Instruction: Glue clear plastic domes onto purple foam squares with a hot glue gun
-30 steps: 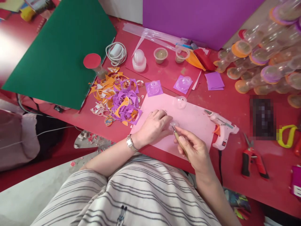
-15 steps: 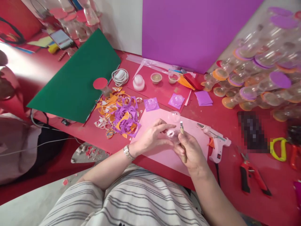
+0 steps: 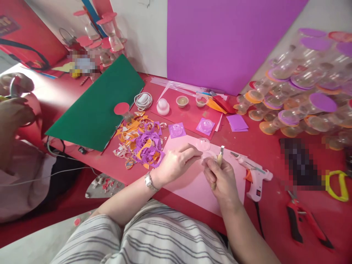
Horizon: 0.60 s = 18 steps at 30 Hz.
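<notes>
My right hand is closed around a craft knife, its blade pointing up and away from me. The same hand's thumb presses on a small clear plastic dome. From the other side, the fingertips of my left hand meet the dome's left edge; the left thumb is hidden. Both hands are above a pink sheet. Just beyond them lies another clear plastic dome. Farther off, two domes sit on purple squares, one left and one right.
Orange and purple scraps are heaped at left, beside a green board. A glue gun and red-handled pliers lie at right. Stacked hourglasses fill the back right. At far left are a co-worker's hands.
The view has shifted slightly. My left fingers have straightened and drawn back to the dome's edge. The knife has swung to the right, away from the dome. The co-worker's hands have come into view.
</notes>
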Each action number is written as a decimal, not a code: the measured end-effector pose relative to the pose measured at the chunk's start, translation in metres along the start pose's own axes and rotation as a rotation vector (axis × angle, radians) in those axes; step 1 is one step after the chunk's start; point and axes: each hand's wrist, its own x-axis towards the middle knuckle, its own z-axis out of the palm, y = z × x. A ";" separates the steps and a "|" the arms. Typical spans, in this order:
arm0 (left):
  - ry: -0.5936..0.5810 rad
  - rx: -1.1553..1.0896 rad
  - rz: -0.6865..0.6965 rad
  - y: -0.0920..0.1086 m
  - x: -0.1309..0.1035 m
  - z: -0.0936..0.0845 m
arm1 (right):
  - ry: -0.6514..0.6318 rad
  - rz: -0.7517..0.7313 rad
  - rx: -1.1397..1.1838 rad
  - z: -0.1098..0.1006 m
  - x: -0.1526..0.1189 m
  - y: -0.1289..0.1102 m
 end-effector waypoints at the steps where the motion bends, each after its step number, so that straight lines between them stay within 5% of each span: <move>1: -0.006 0.066 0.028 0.000 0.001 0.000 | 0.009 -0.006 -0.001 0.000 0.000 0.001; 9: -0.032 0.244 0.112 0.006 0.013 0.003 | 0.071 -0.050 -0.009 -0.003 0.000 0.001; 18: -0.077 -0.119 -0.184 0.000 0.018 0.012 | 0.080 -0.047 -0.046 -0.007 0.001 0.005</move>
